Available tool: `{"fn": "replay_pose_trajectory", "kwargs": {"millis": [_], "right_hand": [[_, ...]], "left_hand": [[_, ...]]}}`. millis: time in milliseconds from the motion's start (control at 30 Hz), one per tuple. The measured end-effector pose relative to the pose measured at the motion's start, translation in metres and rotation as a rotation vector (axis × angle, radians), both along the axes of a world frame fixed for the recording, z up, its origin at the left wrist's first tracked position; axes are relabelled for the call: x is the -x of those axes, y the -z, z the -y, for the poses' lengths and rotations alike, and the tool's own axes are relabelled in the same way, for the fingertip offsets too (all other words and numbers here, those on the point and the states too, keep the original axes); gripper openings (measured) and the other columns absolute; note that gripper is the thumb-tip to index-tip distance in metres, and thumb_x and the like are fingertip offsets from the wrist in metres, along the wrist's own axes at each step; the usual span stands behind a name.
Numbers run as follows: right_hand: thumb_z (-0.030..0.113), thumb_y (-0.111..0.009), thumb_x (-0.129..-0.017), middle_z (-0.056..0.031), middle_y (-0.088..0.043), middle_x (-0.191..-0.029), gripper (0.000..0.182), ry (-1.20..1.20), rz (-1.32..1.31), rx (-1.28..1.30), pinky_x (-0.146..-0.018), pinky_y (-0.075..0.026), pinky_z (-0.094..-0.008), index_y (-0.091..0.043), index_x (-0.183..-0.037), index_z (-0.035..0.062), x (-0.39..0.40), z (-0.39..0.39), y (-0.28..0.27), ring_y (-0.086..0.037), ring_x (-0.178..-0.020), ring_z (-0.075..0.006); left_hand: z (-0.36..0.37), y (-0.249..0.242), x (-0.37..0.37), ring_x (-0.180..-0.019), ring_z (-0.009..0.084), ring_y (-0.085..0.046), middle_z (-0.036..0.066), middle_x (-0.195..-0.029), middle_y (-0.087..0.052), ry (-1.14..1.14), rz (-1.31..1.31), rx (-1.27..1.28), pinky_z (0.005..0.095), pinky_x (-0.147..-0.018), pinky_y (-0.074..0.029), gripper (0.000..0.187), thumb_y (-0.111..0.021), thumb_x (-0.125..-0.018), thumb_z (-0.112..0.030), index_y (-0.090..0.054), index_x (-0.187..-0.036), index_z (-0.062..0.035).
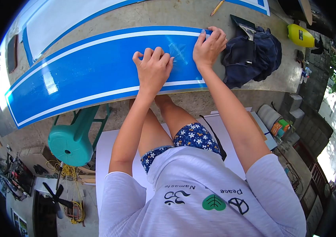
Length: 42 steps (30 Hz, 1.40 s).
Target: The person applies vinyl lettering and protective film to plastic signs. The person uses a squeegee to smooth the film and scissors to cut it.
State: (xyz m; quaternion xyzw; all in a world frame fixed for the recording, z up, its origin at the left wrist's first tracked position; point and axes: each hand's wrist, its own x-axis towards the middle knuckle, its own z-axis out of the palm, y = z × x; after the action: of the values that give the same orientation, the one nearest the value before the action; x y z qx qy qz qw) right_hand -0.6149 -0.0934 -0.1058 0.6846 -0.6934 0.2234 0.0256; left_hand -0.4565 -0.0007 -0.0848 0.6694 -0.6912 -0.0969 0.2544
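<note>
A long blue sign panel (96, 59) with a white border line lies across the work table. My left hand (152, 69) rests on its blue face, right of the middle, with the fingers curled in; whatever they hold is hidden. Between my hands a patch of clear, shiny film (180, 53) lies on the blue surface. At the panel's right end, by the upper corner, is my right hand (210, 45). Its thumb and bent fingers are drawn together at the edge, and I cannot make out what is between them.
Dark blue cloth (265, 55) with a black-handled tool (249, 39) on it lies right of the panel. A pencil (217, 8), more blue-edged sheets (69, 19) and a yellow bottle (300, 35) are farther out. A green stool (73, 138) stands below the table's left side.
</note>
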Motion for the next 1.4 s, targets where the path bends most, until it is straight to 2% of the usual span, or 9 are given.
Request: {"fn": "replay_pose_trajectory", "kwargs": {"millis": [400, 467, 1400], "right_hand": [[0.023, -0.057, -0.087, -0.0123, -0.049, -0.114, 0.027, -0.011, -0.001, 0.018, -0.096, -0.033, -0.0449, -0.052, -0.107, 0.0061, 0.001, 0.0, 0.002, -0.044, -0.109, -0.032], [0.023, -0.057, -0.087, -0.0122, -0.049, -0.114, 0.027, -0.012, -0.001, 0.02, -0.096, -0.033, -0.0448, -0.052, -0.107, 0.006, 0.0, 0.0, 0.002, -0.044, -0.109, -0.032], [0.024, -0.056, -0.089, -0.0121, -0.049, -0.111, 0.026, -0.018, -0.022, -0.003, -0.094, -0.033, -0.0444, -0.051, -0.107, 0.0059, 0.0, -0.001, 0.001, -0.043, -0.108, -0.0316]], "left_hand": [[-0.005, 0.001, -0.011, -0.084, 0.0182, -0.049, -0.002, -0.081, -0.049, -0.027, 0.018, 0.018, 0.0456, -0.088, -0.028, 0.017, -0.069, -0.082, -0.026, -0.059, -0.071, -0.0163], [-0.006, -0.001, -0.014, -0.085, 0.0185, -0.05, -0.001, -0.083, -0.054, -0.017, 0.039, -0.011, 0.0438, -0.087, -0.027, 0.017, -0.069, -0.084, -0.025, -0.062, -0.073, -0.0143], [-0.016, -0.005, -0.045, -0.091, 0.0189, -0.051, -0.002, -0.086, -0.057, -0.055, 0.047, -0.046, 0.0473, -0.091, -0.026, 0.017, -0.071, -0.084, -0.027, -0.065, -0.074, -0.0145]]}}
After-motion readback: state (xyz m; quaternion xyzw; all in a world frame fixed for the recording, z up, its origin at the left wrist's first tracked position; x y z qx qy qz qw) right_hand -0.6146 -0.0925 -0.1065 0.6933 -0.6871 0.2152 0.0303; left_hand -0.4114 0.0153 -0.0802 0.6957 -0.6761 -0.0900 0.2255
